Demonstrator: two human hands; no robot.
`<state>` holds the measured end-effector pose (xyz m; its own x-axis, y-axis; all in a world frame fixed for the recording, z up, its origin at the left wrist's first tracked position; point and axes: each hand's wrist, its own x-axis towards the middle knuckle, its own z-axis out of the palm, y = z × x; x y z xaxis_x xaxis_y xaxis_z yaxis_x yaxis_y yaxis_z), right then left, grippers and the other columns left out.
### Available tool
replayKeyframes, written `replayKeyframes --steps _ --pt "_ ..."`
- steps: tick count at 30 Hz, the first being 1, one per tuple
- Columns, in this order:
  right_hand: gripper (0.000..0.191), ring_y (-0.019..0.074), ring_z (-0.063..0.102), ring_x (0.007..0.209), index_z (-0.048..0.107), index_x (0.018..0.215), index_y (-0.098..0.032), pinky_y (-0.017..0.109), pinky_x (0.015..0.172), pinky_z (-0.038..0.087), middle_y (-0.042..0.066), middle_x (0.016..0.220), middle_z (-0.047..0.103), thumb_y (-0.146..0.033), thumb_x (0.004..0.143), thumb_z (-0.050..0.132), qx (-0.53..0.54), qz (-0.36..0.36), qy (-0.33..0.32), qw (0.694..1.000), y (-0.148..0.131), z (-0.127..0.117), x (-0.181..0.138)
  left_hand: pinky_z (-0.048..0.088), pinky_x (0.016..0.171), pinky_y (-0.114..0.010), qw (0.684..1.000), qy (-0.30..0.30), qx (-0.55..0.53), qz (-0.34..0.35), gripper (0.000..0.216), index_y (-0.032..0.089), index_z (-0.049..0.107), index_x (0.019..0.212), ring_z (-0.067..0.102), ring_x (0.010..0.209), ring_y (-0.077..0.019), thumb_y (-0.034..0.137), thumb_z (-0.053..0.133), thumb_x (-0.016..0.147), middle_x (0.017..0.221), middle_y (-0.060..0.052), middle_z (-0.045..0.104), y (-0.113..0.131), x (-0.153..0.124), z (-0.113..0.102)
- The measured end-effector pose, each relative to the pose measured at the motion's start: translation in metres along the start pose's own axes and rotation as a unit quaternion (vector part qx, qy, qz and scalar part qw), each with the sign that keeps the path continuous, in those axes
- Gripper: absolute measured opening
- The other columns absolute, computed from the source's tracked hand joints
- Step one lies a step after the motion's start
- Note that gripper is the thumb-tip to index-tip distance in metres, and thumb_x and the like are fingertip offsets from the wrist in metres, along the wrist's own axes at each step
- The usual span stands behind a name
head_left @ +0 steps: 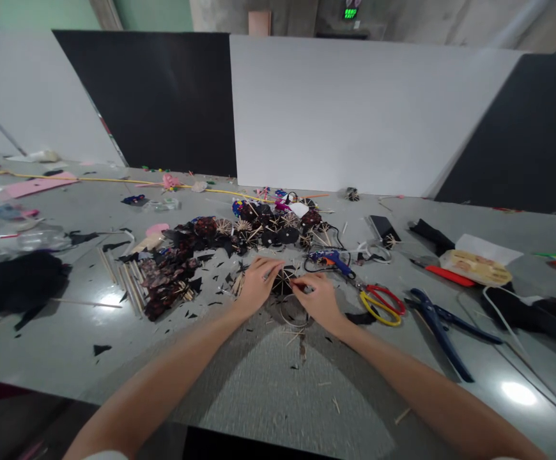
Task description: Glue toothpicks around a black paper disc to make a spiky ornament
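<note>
Both my hands meet at the middle of the grey table [268, 396] over a small black paper umbrella with thin wooden ribs [282, 281]. My left hand [257, 284] curls around its left side, fingers closed on it. My right hand [319, 299] pinches its right edge with fingertips together. A thin round ring [291, 317] lies just below the hands. Black paper scraps and short sticks are scattered around them.
A pile of small dark umbrellas [263, 230] lies behind the hands, bamboo sticks [131, 287] to the left. A blue glue gun [330, 259], red-yellow scissors [383, 303], blue pliers [438, 326] and a phone [383, 228] lie to the right. White and black boards stand along the far edge.
</note>
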<state>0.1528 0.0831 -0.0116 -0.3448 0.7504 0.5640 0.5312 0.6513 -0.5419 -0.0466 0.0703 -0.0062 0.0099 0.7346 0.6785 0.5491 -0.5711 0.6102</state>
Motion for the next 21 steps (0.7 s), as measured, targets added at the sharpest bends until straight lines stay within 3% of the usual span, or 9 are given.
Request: replayKeyframes --steps 6,21 --pt "0.011 0.0217 0.071 0.076 0.077 0.082 -0.025 0.039 0.083 0.045 0.001 0.08 0.079 -0.019 0.088 0.07 -0.015 0.003 0.005 1.0 0.0001 0.0011 -0.0002 0.056 0.09 -0.04 0.998 -0.02 0.012 0.05 0.026 0.023 0.072 0.122 0.066 0.099 -0.0216 0.021 0.053 0.105 0.109 -0.007 0.077 -0.0041 -0.0003 -0.0004" --pt "0.011 0.0209 0.071 0.074 0.077 0.081 -0.025 0.039 0.085 0.045 0.0 0.079 0.078 -0.019 0.086 0.07 -0.023 0.014 -0.014 1.0 0.0009 0.002 -0.0012 0.056 0.088 -0.039 0.998 -0.016 0.021 0.053 0.026 0.022 0.072 0.121 0.065 0.097 -0.0219 0.02 0.052 0.105 0.104 -0.007 0.077 -0.0028 -0.0018 -0.0007"
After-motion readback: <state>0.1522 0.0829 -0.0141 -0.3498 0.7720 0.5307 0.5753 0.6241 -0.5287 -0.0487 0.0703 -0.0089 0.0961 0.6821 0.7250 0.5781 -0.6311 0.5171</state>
